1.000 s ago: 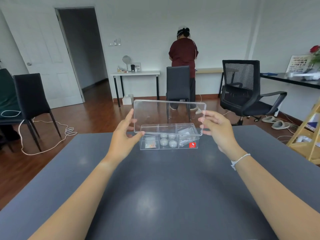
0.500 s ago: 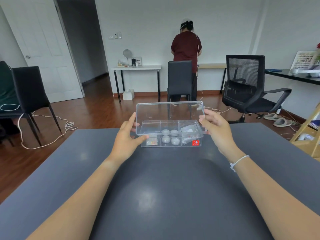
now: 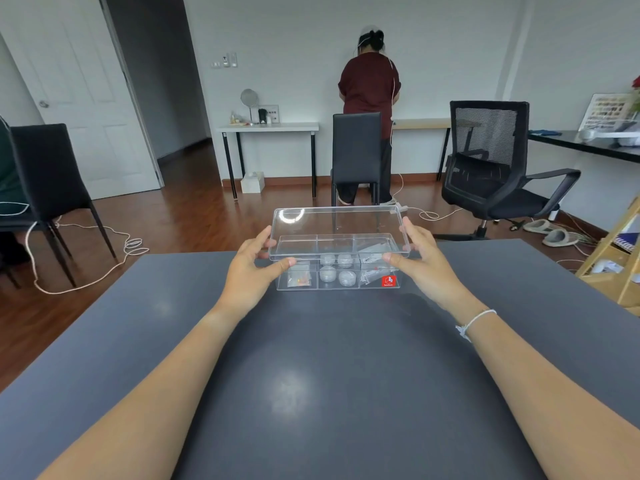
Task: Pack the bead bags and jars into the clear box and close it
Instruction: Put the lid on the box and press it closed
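Note:
A clear box [image 3: 349, 285] with a red label sits on the grey table near its far edge. Its compartments hold a small bead bag [image 3: 300, 278] on the left, several round clear jars [image 3: 337, 271] in the middle, and more bags [image 3: 372, 275] on the right. I hold the clear lid [image 3: 337, 230] just above the box, tilted slightly, its front edge low over the box. My left hand [image 3: 256, 265] pinches the lid's left end and my right hand [image 3: 420, 258] grips its right end.
The grey table [image 3: 329, 375] stretches toward me. Beyond it stand a black dining chair [image 3: 356, 154], a black office chair [image 3: 491, 168], and a person in a dark red top facing the wall. A wooden shelf [image 3: 616, 258] is at the right.
The lid has come down from an upright tilt to nearly flat over the box, and both hands have lowered with it.

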